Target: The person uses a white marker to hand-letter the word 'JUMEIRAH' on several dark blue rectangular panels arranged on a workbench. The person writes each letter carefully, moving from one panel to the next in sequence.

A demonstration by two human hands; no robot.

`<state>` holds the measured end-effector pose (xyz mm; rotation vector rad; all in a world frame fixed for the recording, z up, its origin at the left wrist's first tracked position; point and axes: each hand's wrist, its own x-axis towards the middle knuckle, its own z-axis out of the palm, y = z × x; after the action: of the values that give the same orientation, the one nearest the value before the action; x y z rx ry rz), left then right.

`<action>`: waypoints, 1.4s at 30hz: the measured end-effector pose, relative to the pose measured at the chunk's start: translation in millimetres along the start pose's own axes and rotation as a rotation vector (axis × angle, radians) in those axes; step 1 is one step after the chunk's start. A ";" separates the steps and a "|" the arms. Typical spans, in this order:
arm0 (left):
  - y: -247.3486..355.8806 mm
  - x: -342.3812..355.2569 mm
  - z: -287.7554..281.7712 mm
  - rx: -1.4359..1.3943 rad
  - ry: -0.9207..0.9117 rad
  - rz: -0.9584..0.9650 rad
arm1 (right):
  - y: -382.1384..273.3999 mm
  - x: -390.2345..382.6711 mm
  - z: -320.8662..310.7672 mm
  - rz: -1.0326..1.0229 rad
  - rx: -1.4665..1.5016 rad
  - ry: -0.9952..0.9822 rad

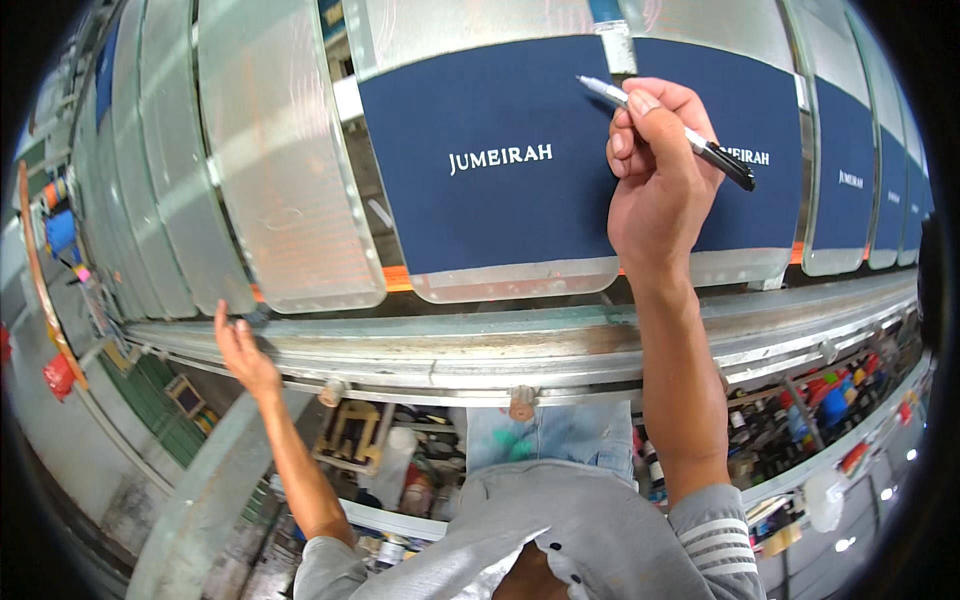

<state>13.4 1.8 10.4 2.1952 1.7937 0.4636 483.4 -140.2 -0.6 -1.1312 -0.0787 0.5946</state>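
My right hand (665, 170) is closed around a slim pen (606, 93) with a silver-white barrel and a black rear end. The pen's tip points up and left, above a navy blue sheet (470, 215) with white lettering. This sheet lies flat on a translucent board (520, 287) with rounded corners. Behind my right wrist a second navy sheet (750, 215) with the same lettering shows in part. My left hand (245, 355) is open with its fingers apart, holding nothing. It is by the metal rail, near the lower end of a bare translucent board (200, 270).
A long metal rail (460, 350) runs across in front of me, with round knobs along it. More boards with navy sheets (843, 190) stand in a row at the right. Below the rail are shelves with bottles and a wooden frame (355, 435). Orange strips show beneath the boards.
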 end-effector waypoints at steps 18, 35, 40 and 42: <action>6.5 146.4 14.5 0.012 -0.183 0.529 | 56.5 -107.9 65.5 -0.371 -0.086 0.753; -13.6 210.6 32.4 0.103 -0.180 0.625 | 69.2 -95.3 60.8 -0.510 -0.609 0.785; -12.3 208.9 32.0 0.160 -0.174 0.640 | 63.5 -92.9 61.4 -0.473 -0.577 0.877; -7.4 205.8 31.5 0.168 -0.172 0.639 | 66.0 -91.4 60.5 -0.499 -0.554 0.867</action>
<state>57.2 204.7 -5.6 2.8108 1.0491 0.2346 358.3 -115.3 -9.7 -1.7484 0.2319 -0.4190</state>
